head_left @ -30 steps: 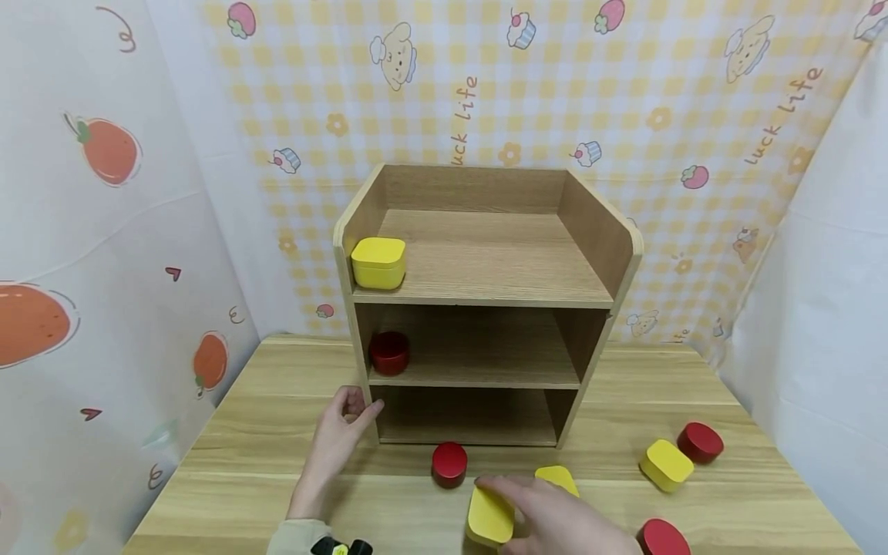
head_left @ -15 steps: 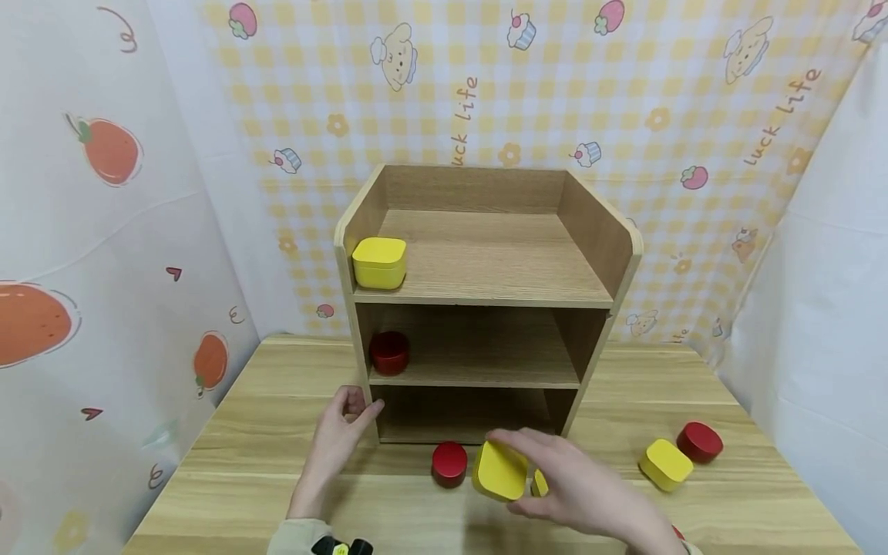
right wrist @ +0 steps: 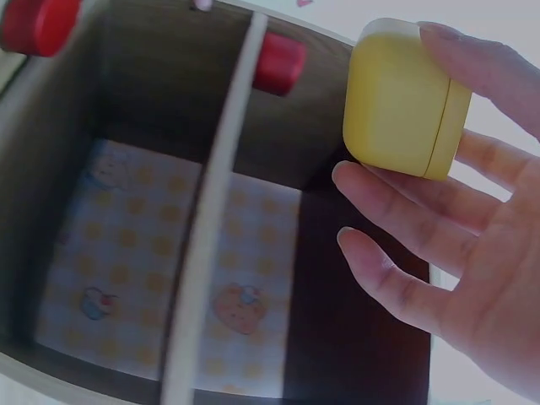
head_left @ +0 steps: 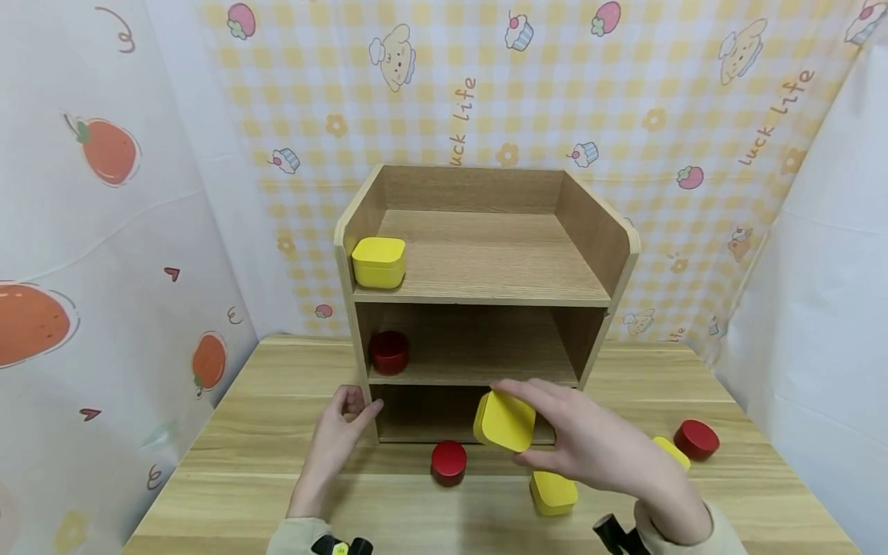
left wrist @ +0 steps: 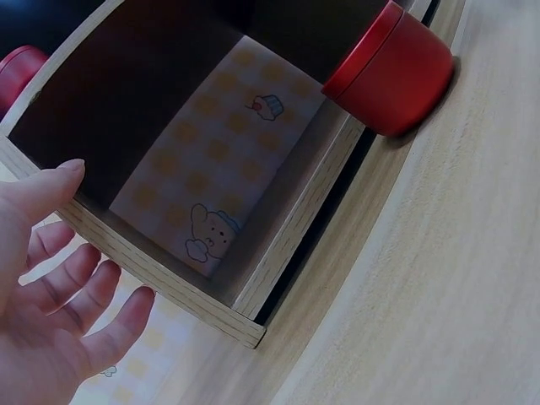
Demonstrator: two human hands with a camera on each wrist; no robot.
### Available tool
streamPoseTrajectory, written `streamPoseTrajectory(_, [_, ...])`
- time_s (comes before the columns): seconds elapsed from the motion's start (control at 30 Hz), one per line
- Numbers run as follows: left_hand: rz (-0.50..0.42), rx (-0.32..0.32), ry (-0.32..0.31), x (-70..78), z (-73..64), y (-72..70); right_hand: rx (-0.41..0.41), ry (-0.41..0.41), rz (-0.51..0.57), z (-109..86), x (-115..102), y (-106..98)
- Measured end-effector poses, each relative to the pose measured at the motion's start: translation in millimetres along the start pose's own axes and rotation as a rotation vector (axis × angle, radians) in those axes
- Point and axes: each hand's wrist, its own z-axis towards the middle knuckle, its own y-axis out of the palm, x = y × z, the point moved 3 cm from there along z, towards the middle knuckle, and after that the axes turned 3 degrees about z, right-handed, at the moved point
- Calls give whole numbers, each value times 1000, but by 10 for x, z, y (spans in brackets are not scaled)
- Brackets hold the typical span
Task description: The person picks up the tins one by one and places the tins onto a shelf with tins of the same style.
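Observation:
My right hand (head_left: pixel 590 435) pinches a yellow rounded-square box (head_left: pixel 509 422) between thumb and fingers, tilted, in front of the wooden shelf's (head_left: pixel 486 300) lowest compartment. In the right wrist view a lid seam runs round this yellow box (right wrist: pixel 401 105). My left hand (head_left: pixel 340 432) is at the shelf's lower left side, fingers relaxed outside the panel. Its thumb (left wrist: pixel 67 177) lies over the front edge. Another yellow box (head_left: pixel 378 264) stands at the left of the top level; a red round tin (head_left: pixel 389 353) stands below it on the middle level.
A red round tin (head_left: pixel 449 464) stands on the table before the shelf. Close to my right forearm is a yellow box (head_left: pixel 553 493). Farther right, a red tin (head_left: pixel 697 439) sits beside a yellow box (head_left: pixel 673 452) partly hidden by my arm. Patterned cloth (head_left: pixel 486 92) hangs behind.
My right hand has lifted the yellow box off the table and carried it up and slightly right, towards the shelf. My left hand has kept its place.

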Motion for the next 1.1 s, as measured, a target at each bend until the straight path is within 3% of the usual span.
streamPoseTrajectory(0.43, [-11, -7, 1, 31, 8, 5, 32, -74, -46, 338, -122, -448])
streamPoseTrajectory(0.63, [-23, -1, 10, 21, -17, -16, 22, -134, 1, 557, -163, -626])
streamPoseTrajectory(0.8, [-21, -2, 5, 9, -33, -24, -9, -146, 48, 753, -181, -762])
streamPoseTrajectory(1.1, [-7, 6, 21, 10, -5, -3, -47, -113, 12, 1093, -119, -987])
